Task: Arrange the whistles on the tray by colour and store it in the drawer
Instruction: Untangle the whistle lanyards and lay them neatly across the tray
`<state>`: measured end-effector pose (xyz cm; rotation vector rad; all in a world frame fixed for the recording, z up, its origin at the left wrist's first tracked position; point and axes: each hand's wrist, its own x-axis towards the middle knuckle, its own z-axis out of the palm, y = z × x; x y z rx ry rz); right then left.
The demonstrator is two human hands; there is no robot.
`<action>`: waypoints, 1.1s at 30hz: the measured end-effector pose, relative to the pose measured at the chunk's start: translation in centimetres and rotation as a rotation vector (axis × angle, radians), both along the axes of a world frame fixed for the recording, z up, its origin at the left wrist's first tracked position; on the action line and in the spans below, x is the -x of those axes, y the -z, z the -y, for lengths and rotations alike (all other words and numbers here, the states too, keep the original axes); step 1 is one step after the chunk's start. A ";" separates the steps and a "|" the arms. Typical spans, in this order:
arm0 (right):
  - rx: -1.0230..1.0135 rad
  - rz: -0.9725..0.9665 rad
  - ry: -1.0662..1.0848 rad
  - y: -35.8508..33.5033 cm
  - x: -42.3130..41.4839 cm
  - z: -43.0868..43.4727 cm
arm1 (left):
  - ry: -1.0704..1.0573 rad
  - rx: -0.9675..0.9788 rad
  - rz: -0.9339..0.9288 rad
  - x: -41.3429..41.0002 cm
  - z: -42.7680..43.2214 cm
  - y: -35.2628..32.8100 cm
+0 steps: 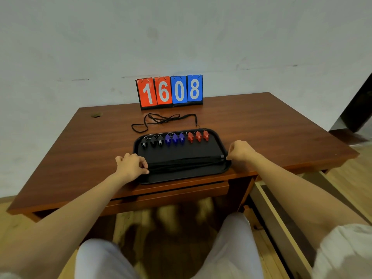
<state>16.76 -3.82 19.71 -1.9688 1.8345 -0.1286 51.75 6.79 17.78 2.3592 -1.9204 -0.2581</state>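
the whistles (175, 138) lay in colour groups along the far side of the tray (181, 179) on the desk (80, 148), while the left hand (130, 165) and right hand (240, 151) pinched the ends of the black cords (185, 162) across it, so next the tray probably needed carrying level to the open drawer (281, 218).

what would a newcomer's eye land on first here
The scoreboard reading 1608, red and blue, stands at the back of the desk. In front of it a black tray holds a row of black whistles, blue whistles and red whistles along its far edge. The left hand and right hand grip the ends of a bundle of cords stretched across the tray's near side.
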 end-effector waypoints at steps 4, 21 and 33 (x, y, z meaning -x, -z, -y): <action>0.095 0.008 -0.113 -0.2 -0.5 0.0 | 0.045 0.029 -0.001 0.3 0.0 0.3; 0.135 -0.185 -0.318 1.4 -2.0 -0.3 | 0.121 -0.011 -0.042 1.4 0.6 1.3; 0.245 -0.065 -0.438 -2.1 -9.4 3.7 | 0.207 0.057 -0.065 4.6 7.0 -2.6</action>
